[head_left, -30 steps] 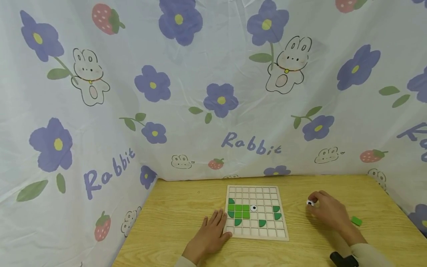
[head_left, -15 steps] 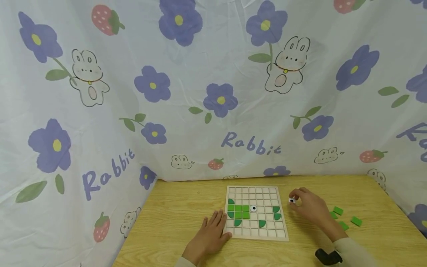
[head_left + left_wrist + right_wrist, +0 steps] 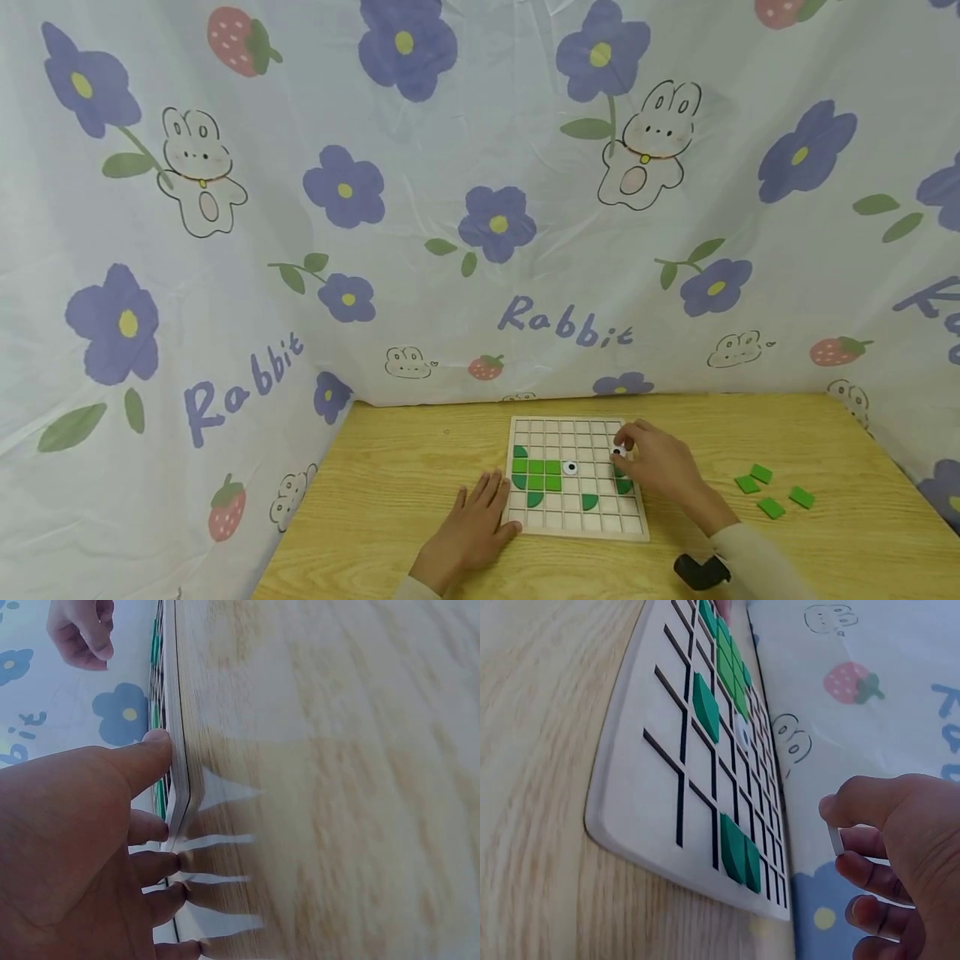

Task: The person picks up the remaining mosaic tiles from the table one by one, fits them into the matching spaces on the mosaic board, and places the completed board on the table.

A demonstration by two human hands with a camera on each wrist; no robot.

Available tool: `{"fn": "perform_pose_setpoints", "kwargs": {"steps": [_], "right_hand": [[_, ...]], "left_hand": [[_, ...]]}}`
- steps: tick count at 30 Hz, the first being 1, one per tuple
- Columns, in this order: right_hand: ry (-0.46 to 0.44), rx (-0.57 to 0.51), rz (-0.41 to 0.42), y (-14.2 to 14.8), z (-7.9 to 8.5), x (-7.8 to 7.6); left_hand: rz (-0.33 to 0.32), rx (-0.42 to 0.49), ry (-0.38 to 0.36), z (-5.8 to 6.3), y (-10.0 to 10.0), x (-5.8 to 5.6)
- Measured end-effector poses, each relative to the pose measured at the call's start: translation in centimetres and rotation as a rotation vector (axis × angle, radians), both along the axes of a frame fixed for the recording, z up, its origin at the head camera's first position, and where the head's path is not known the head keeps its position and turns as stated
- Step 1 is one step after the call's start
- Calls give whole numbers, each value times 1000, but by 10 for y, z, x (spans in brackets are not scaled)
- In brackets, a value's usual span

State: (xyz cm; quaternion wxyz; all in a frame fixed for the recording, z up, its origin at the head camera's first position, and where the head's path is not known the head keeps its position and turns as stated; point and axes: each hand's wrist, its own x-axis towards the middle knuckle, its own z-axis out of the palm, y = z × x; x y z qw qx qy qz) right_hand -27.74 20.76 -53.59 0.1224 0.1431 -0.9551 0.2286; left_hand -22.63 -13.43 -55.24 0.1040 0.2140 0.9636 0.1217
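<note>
A light wooden grid board (image 3: pixel 568 527) lies on the table. My left hand (image 3: pixel 471 523) rests flat with fingers spread, thumb and fingertips at the board's left edge. Between thumb and fingertip, my right hand (image 3: pixel 663 467) pinches a round white eye tile (image 3: pixel 618 452) with a black dot, over the board's right side. In the right wrist view the held tile (image 3: pixel 835 841) shows edge-on as a thin white strip. A matching eye tile (image 3: pixel 570 468) sits in the grid beside a block of light green square tiles (image 3: pixel 536 468). Dark green quarter-circle tiles (image 3: pixel 590 502) fill several other cells.
Several loose light green tiles (image 3: pixel 771 507) lie on the wooden table (image 3: pixel 405 450) to the right of the board. A black device (image 3: pixel 701 572) is at the right wrist. A patterned curtain (image 3: pixel 420 275) hangs behind the table.
My right hand has moved left with the eye tile, from the table at the right to over the board's right side, uncovering loose green tiles. The left hand stays in place.
</note>
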Motion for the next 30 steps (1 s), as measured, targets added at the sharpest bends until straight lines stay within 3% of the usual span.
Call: {"fn": "perform_pose_setpoints", "kwargs": {"steps": [11,18,30], "right_hand": [[-18,-35,14,-28,-11,-4],[-47,-46,-30,-44,-21,-7],[-61,-78,-44,-52,-31,-9]], "left_hand": [[2,7,-3,-2,-1,0],[2,4,-8,-3,-1,-1],[-3,19,-4,-1,-2,1]]}}
